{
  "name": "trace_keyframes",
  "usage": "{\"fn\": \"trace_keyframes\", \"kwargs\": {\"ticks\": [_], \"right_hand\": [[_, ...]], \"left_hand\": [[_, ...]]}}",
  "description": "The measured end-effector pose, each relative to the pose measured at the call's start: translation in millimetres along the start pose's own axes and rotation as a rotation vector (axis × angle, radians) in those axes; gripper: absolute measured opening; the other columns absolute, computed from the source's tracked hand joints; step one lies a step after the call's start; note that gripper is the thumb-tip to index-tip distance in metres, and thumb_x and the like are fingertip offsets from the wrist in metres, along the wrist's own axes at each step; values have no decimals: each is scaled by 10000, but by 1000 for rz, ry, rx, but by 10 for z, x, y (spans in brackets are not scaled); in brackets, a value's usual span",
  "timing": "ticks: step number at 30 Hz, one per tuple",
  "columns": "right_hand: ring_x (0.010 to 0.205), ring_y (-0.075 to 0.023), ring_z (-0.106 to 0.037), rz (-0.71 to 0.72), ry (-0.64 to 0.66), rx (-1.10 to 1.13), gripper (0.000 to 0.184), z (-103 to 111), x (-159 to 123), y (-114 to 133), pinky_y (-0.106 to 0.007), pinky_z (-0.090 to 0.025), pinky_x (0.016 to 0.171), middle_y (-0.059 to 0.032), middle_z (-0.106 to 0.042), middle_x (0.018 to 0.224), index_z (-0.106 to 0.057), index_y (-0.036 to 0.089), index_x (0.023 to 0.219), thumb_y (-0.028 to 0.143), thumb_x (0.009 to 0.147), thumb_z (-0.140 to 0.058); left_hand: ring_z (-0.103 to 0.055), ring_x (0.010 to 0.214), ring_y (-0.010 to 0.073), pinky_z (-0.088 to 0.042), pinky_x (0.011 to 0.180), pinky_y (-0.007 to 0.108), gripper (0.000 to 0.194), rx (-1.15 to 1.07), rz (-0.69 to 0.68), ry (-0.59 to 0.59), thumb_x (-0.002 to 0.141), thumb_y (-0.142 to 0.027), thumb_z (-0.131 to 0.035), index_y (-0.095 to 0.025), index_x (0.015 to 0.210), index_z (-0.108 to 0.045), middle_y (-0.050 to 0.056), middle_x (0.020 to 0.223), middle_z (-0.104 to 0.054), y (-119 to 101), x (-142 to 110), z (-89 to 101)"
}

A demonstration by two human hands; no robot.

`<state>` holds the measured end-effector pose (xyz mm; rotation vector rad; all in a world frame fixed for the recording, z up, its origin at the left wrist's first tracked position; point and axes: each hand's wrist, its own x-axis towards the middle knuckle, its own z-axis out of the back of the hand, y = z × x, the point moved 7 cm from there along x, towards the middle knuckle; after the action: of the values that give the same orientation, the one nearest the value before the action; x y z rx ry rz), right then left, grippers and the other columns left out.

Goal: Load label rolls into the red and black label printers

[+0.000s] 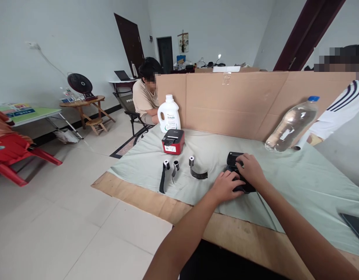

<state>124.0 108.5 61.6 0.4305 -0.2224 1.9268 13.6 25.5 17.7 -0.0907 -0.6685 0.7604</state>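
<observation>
A small black printer-like device [248, 188] lies on the cloth with its lid [234, 156] raised. My left hand [227, 186] grips its near left side, fingers curled over the body. Close to the raised lid, my right hand [251, 170] has its fingers bent down onto the device; whatever may be under the fingertips is hidden. To the left lie small rolls with dark strips unwound: a left roll [166, 165], a middle roll [176, 165] and a right roll [191, 161]. Behind them sits a red and black label printer [173, 142].
A white jug [169, 114] stands at the table's back left. At the back right, a clear bottle with a blue cap [294, 124] leans beside a cardboard screen [226, 105]. A dark flat object [354, 225] lies at the right edge. Two people are beyond the table.
</observation>
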Motion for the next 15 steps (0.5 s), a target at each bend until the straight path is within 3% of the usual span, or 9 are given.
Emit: {"fn": "trace_keyframes", "kwargs": {"ticks": [2,3,8,12,15], "right_hand": [[1125,-340,-524,-23,-113,-3,366,118,74,0,-465,-439,992,-184,-640,1244,-635,125,1256,248,964,-451],[1142,-349,-517,-37,-109,-6,401,130,120,-14,-477,-434,1008,-191,-631,1270,-605,109,1307,241,966,-440],[1060,-336,-548,4,107,35,321,55,221,-122,-471,-459,995,-171,-634,1162,-657,126,1169,212,917,-478],[1035,-289,-599,153,249,176,317,59,15,-132,-429,-488,975,-127,-608,1127,-660,182,1156,198,861,-544],[964,-247,-647,148,377,253,354,49,-148,-141,-370,-516,890,-93,-618,1067,-666,208,1174,175,840,-552]], "left_hand": [[-560,1121,234,-467,929,387,315,8,-6,-13,954,-436,-653,-305,1230,-730,55,1241,-639,-29,10,-10],[-562,1111,229,-464,918,381,303,14,-12,-13,968,-429,-635,-312,1228,-736,58,1232,-642,-43,14,-19],[-605,1015,187,-454,857,327,277,51,-62,23,1033,-373,-538,-316,1176,-769,61,1105,-682,-89,22,-69],[-670,899,154,-462,753,290,303,3,-117,79,1048,-339,-503,-271,1194,-760,40,953,-742,-114,-3,-114],[-706,908,152,-466,702,267,273,-44,-144,136,1014,-291,-552,-262,1193,-756,19,957,-780,-134,-34,-130]]}}
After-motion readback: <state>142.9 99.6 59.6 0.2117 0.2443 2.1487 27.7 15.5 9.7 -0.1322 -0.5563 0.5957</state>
